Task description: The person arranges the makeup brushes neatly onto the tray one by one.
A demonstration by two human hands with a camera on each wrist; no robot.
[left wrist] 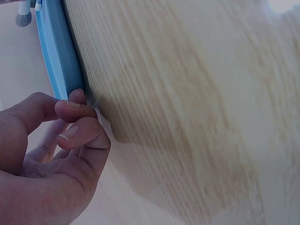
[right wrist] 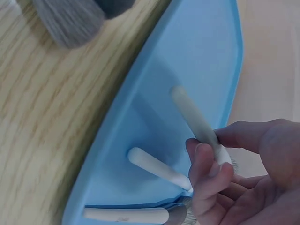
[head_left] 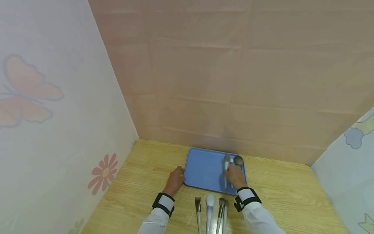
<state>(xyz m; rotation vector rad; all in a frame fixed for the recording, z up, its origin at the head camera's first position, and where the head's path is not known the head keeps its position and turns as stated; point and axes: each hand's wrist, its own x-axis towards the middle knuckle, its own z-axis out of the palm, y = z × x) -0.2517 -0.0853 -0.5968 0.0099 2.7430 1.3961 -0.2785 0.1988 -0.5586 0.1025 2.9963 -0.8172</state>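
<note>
A shallow blue tray (head_left: 203,169) lies on the wooden table, close to the back wall. At its left end my left hand (head_left: 174,180) grips the rim with curled fingers, seen close up in the left wrist view. Over the tray's right part, my right hand (head_left: 235,175) pinches a makeup brush (right wrist: 196,117) by its pale handle between thumb and fingers. Its bristle end points toward the back. Two other brushes lie in the tray beside that hand: one with a slim white handle (right wrist: 157,166), one with a fuller dark head (head_left: 238,160).
Several makeup brushes lie on the table in front of the tray, among them a flat dark-bristled one (head_left: 198,204) and a white-headed one with a blue handle (head_left: 209,206). A beige sheet (head_left: 219,81) covers the back wall. Printed white walls stand left and right.
</note>
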